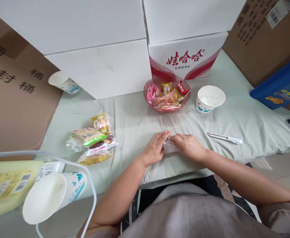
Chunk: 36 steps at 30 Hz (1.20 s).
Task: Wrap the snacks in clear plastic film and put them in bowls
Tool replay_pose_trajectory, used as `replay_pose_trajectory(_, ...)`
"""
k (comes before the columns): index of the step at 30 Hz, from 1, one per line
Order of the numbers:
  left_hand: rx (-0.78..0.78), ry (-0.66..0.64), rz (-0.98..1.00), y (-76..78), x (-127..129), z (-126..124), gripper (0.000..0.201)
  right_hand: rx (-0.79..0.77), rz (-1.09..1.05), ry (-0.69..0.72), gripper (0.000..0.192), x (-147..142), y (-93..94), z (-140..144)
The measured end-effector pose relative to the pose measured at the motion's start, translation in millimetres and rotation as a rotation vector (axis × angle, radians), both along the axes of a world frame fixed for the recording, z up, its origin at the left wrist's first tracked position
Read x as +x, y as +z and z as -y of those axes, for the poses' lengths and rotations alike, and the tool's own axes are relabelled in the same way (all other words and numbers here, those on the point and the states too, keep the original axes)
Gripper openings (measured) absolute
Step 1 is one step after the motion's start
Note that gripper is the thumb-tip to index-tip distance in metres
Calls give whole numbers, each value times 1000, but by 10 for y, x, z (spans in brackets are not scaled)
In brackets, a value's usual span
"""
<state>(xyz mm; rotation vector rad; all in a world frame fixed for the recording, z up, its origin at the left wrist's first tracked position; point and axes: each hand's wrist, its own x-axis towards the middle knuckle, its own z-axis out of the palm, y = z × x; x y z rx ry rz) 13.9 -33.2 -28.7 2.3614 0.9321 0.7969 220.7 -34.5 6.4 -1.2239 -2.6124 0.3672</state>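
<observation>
My left hand [156, 147] and my right hand [188, 145] meet on the pale green cloth [135, 119] near its front edge. Between them lies a small clear plastic bag [169, 146], pinched by the fingertips of both hands and mostly hidden under them. Straight beyond my hands stands a pink glass bowl [148, 97] filled with wrapped sweets. To the right of my right hand lies a white pen [224, 138].
A heap of bagged snacks [94, 138] lies left of my hands. White paper cups stand at the right [210, 98], back left [63, 82] and front left on its side [53, 195]. White boxes [100, 66], a red-printed carton [184, 61] and brown cartons [13, 99] wall the surface.
</observation>
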Motion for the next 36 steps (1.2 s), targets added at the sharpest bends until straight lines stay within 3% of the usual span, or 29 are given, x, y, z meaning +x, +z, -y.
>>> replay_pose_trajectory(3,-13,13,11,-4,0,2,86,-42,154,-104,29,-86,-38,-91)
replay_pose_trajectory(7,-27,14,19,41,5,3,80,-36,191,-144,29,-144,-110,-95)
replay_pose_trajectory(16,-44,175,15,88,0,11,11,13,127,-180,32,-145,-219,-75)
replay_pose_trajectory(23,26,247,-92,62,64,14,19,-6,187,-301,32,-175,-217,-89)
replay_pose_trajectory(28,83,273,-121,55,49,8,23,64,168,-413,26,-25,-169,-162)
replay_pose_trajectory(30,84,263,-122,53,40,3,23,125,76,-340,23,33,-139,-140)
replay_pose_trajectory(32,73,251,-115,53,30,1,24,153,-36,-139,22,45,-126,-65)
replay_pose_trajectory(34,66,239,-98,51,17,0,23,134,-87,46,22,21,-138,34)
replay_pose_trajectory(36,66,239,-75,45,1,-2,26,83,-61,133,21,9,-163,100)
